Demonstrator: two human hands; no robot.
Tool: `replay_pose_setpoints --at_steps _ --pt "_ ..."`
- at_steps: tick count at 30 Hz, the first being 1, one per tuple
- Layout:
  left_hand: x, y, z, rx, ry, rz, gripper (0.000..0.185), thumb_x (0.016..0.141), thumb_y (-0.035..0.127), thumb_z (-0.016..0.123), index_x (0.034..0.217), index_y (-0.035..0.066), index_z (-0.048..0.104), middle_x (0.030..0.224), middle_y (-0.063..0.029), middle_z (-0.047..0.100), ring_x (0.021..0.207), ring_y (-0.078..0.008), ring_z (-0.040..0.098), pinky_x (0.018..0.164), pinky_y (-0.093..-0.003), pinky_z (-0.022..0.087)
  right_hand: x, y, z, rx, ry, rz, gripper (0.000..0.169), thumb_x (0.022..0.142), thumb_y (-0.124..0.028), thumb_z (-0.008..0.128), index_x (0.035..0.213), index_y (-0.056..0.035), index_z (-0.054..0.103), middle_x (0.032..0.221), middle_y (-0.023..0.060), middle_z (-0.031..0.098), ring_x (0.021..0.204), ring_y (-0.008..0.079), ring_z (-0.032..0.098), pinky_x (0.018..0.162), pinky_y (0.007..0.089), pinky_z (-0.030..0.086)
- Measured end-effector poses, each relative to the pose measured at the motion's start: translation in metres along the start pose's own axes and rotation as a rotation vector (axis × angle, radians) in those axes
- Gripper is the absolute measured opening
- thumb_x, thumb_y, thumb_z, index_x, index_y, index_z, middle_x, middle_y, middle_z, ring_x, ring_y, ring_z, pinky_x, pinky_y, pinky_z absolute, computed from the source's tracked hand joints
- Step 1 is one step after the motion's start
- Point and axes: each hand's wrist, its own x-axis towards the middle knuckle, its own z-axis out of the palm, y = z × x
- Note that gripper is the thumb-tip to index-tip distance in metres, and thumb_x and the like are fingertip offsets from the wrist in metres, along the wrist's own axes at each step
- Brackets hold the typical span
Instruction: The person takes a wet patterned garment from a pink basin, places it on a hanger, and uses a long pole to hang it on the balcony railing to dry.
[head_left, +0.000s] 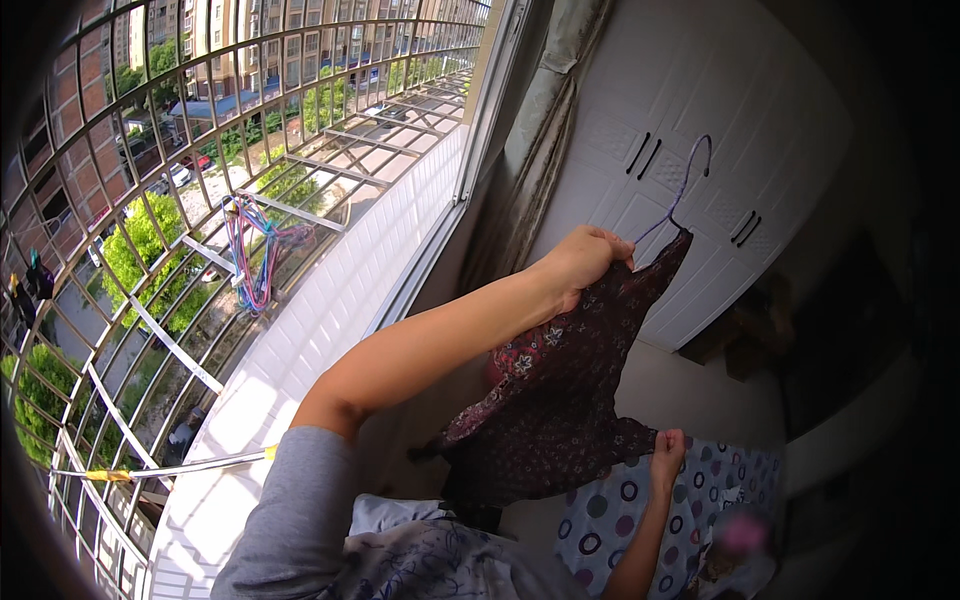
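A dark floral-print garment (570, 405) hangs stretched before me on a wire clothes hanger (684, 184) with a bluish-purple coating, its hook pointing up and away. My left hand (592, 259) is closed at the garment's upper part, close to the hanger's neck; whether the fingers also grip the wire is hidden. Lower and to the right, my right hand (667, 450) pinches an edge of the same cloth and pulls it sideways. Reddish floral fabric shows on the garment's left side, under my left forearm.
On my left, a window opening with a white ledge (322, 315) meets a metal security grille (247, 45). Coloured hangers (255, 255) lie bundled on the grille. A curtain (540, 142) and white wardrobe (675, 97) stand ahead. Someone sits by a circle-patterned cloth (600, 517), lower right.
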Motion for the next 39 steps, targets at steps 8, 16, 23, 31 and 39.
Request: replay_pose_setpoints --at_steps 8,16,23,31,39 --pt "0.026 -0.010 0.072 -0.124 -0.053 -0.103 0.011 0.076 0.003 0.049 0.066 0.001 0.052 0.058 -0.0095 0.051 0.045 -0.0201 0.049 0.044 -0.0321 0.043 -0.027 0.006 -0.002 0.100 -0.119 0.175 0.004 0.076 -0.002 0.051 0.077 -0.0009 0.048 0.066 0.0008 0.048 0.055 0.0094 0.044 0.052 0.0223 0.038" --pt "0.040 -0.022 0.117 -0.155 -0.027 0.054 0.013 0.077 0.006 0.046 0.064 0.004 0.050 0.059 -0.0043 0.045 0.055 -0.0147 0.040 0.050 -0.0294 0.034 -0.107 -0.081 0.091 0.395 -0.859 0.177 0.033 0.079 -0.010 0.057 0.107 0.0035 0.047 0.092 0.0106 0.056 0.082 0.0149 0.055 0.073 0.0244 0.044" --pt "0.057 -0.017 0.108 -0.198 0.069 0.183 0.012 0.080 0.013 0.048 0.070 0.006 0.049 0.064 -0.0019 0.047 0.061 -0.0120 0.042 0.057 -0.0261 0.036 -0.083 -0.061 0.128 0.097 -0.249 0.041 0.020 0.072 -0.014 0.063 0.074 0.0011 0.050 0.068 0.0073 0.053 0.063 0.0148 0.049 0.059 0.0271 0.040" --pt "0.074 -0.025 0.112 -0.343 0.167 0.350 0.010 0.083 0.014 0.045 0.075 0.008 0.045 0.063 0.0028 0.040 0.060 -0.0071 0.034 0.055 -0.0232 0.031 -0.081 -0.007 0.138 -0.167 0.189 -0.137 0.047 0.064 -0.010 0.070 0.099 -0.0018 0.039 0.088 0.0095 0.042 0.069 0.0180 0.044 0.050 0.0276 0.042" --pt "0.077 -0.019 0.110 -0.407 0.194 0.334 0.012 0.085 0.013 0.042 0.075 0.006 0.041 0.065 0.0026 0.034 0.062 -0.0073 0.030 0.056 -0.0240 0.029 -0.071 0.054 0.139 0.099 -0.013 -0.032 0.036 0.074 -0.003 0.059 0.105 -0.0006 0.039 0.079 0.0076 0.049 0.063 0.0143 0.048 0.044 0.0255 0.041"
